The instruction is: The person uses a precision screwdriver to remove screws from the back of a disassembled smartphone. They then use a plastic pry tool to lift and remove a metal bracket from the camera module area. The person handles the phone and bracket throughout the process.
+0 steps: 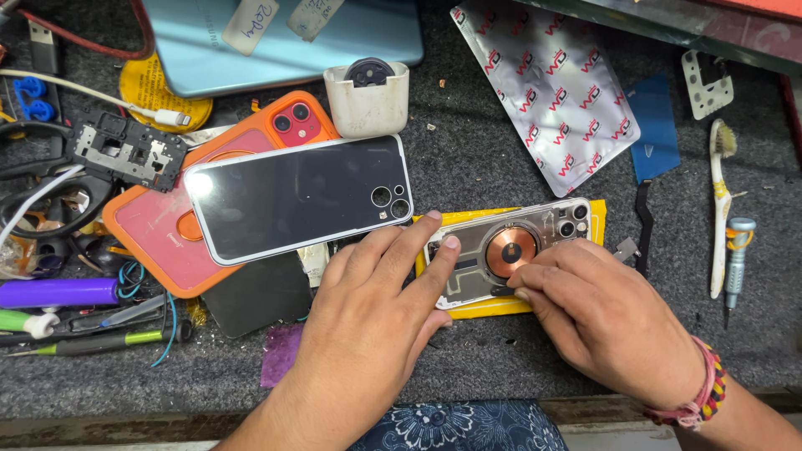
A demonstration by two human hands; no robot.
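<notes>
Head view: two bare hands press on an opened phone back on a grey worktop (501, 125).

At far left lie screwdrivers (92, 341) and a purple tube (58, 293); beside them an orange phone case (180, 238) carries a dark glass panel (296, 199), with a white cup (368, 104) beyond it. The left hand (368, 309) rests flat, fingers (447, 244) spread open on the left end of the phone back (510, 250), gripping nothing. That part, with a copper coil, lies on a yellow pad (489, 307) near the centre. The right hand (601, 313) presses curled fingers (535, 280) on its near edge. At far right stands a toothbrush (718, 209).
</notes>
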